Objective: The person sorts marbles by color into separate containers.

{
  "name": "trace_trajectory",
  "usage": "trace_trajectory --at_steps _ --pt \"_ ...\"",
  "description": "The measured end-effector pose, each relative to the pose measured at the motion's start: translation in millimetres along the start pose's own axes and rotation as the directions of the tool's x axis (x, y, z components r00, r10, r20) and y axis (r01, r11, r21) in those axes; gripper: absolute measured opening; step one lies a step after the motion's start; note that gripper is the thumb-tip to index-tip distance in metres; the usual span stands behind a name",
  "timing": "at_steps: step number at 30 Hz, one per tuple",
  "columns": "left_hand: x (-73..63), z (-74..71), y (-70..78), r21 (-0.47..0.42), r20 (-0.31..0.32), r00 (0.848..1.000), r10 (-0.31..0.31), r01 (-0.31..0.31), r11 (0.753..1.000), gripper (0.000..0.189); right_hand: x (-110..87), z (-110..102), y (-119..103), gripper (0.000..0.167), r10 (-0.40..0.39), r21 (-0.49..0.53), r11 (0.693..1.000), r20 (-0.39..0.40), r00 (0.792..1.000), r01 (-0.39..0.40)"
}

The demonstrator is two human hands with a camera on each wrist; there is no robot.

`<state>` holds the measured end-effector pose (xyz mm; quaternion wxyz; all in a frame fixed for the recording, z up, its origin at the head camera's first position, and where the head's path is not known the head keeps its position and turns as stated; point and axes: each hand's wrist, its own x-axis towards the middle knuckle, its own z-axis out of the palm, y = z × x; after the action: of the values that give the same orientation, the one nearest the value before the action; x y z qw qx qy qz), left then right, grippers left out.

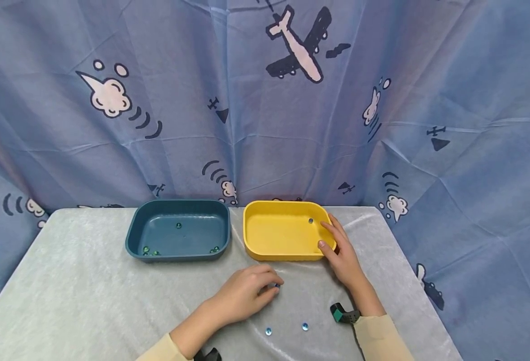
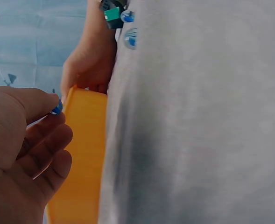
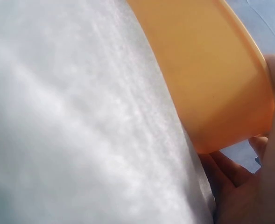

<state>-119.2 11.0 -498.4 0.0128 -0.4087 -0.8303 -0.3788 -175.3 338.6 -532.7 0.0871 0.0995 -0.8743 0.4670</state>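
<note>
Between thumb and forefinger my left hand (image 1: 249,293) pinches a blue glass marble (image 2: 57,107), a little in front of the yellow tray (image 1: 287,255). The other left fingers are loosely bent. My right hand (image 1: 348,260) grips the tray's right end, with the thumb over the rim and some fingers against the outer wall. Inside that tray, near its right end, lies one blue marble (image 1: 310,220). Two more rest on the cloth near me: a left marble (image 1: 268,331) and a right marble (image 1: 305,327).
A teal tray (image 1: 177,258) stands left of the yellow one, with a narrow gap between. Several green marbles (image 1: 179,225) lie in it. Pale cloth (image 1: 80,291) covers the table. A printed blue curtain (image 1: 179,100) hangs behind and at both sides.
</note>
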Motion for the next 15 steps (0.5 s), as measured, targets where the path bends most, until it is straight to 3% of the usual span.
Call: trace_trajectory --at_steps 15 --pt "25.9 -20.6 12.3 0.006 -0.058 0.998 0.040 -0.040 0.999 0.016 -1.2 0 0 0.053 -0.016 0.011 1.000 -0.006 1.000 0.016"
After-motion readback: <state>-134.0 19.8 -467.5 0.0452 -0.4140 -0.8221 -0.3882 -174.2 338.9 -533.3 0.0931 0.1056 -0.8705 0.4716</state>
